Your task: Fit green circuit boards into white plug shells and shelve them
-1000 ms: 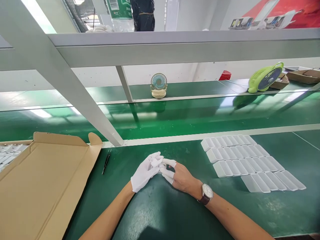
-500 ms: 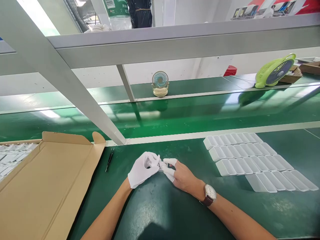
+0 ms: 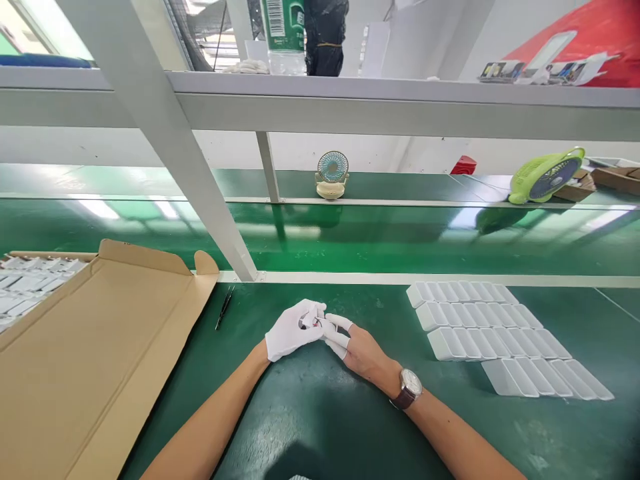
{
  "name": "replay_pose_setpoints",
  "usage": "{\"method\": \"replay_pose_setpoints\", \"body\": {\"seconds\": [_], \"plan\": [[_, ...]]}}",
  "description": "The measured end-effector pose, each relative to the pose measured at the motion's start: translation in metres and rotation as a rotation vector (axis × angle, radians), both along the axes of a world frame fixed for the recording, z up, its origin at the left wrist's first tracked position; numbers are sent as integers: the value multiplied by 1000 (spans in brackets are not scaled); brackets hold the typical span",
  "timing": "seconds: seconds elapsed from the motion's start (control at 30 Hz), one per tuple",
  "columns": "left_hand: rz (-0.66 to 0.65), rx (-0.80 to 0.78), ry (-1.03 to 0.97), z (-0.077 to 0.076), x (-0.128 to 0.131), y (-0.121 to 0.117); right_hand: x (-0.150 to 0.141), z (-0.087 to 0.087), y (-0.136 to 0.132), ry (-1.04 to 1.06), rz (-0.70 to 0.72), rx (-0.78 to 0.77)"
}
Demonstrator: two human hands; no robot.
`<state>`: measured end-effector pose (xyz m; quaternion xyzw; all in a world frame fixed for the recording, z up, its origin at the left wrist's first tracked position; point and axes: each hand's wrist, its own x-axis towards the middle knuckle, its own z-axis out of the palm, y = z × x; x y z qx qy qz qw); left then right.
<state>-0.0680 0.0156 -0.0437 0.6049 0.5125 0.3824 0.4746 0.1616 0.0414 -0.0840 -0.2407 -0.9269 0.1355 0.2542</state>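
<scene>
My left hand [image 3: 290, 330], in a white glove, is curled around a small white part [image 3: 311, 322] at the middle of the green table. My right hand [image 3: 361, 350], bare with white finger cots and a wristwatch, pinches the same small part from the right. The two sets of fingertips meet over it. The part is mostly hidden by the fingers. Black tweezers [image 3: 225, 307] lie on the mat to the left of my hands.
An open cardboard box [image 3: 100, 333] with white pieces [image 3: 25, 283] sits at the left. Rows of white plastic cases [image 3: 490, 330] lie at the right. A slanted grey frame post [image 3: 200, 193] stands ahead. Two small fans [image 3: 332, 175] [image 3: 545, 177] stand on the far shelf.
My hands stay together on the small part, the fingers shifting a little. The view has tilted and moved slightly left.
</scene>
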Motion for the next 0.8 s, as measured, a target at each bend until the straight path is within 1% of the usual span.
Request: {"method": "replay_pose_setpoints", "body": {"seconds": [0.1, 0.2, 0.3, 0.37, 0.4, 0.47, 0.53, 0.6, 0.67, 0.7, 0.8], "plan": [[72, 32, -96, -5, -4, 2, 0, 2, 0, 7, -24, 29], [106, 99, -223, -11, -12, 3, 3, 20, 3, 86, -42, 62], [139, 166, -284, -15, -19, 5, 9, 42, 6, 243, -105, 144], [161, 183, -292, -15, -21, 4, 11, 46, 6, 307, -143, 163], [169, 186, -287, -14, -20, 4, 11, 45, 4, 304, -152, 147], [172, 189, -221, -11, -15, 2, 10, 35, 0, 224, -135, 73], [143, 190, -76, -7, -8, -2, 9, 22, -4, 108, -118, -14], [78, 198, 71, -3, 0, -6, 9, 14, -7, 33, -111, -60], [31, 226, 150, -2, 6, -9, 10, 10, -7, -2, -101, -69], [29, 246, 169, -2, 9, -9, 10, 10, -7, -8, -95, -74], [78, 264, 161, -6, 12, -9, 11, 12, -7, 54, -138, -142]]}}
